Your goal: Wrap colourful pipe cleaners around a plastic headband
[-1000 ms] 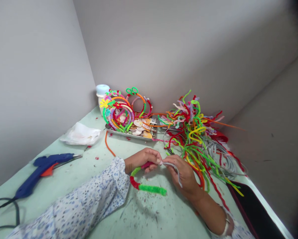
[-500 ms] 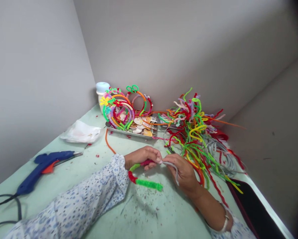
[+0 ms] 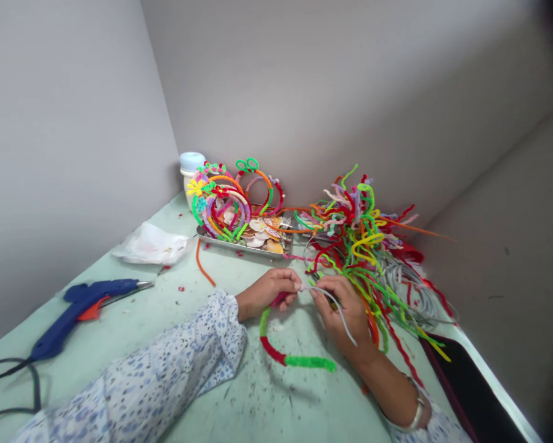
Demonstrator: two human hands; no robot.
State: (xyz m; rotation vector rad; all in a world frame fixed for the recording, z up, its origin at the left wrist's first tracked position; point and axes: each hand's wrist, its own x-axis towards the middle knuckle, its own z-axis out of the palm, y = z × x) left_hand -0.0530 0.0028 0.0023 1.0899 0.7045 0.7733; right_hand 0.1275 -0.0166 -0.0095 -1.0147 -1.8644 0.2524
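One light, probably springy, soft-furred band hangs above the table, well in from its right edge. The left hand pinches it near the bare grey end — a sensible hold; whether the right hand grips or merely touches cannot be told — fingers hide the join.

Soft, fairly even light reaches my bench; I can't tell its source. The left wall is palest, the back wall carries a lighter slanting streak, and the right wall looks dim. Faint shadow lies below my fuzzy band. My left hand and right hand look fairly clear; blurred blackness fills the upper-right edge.
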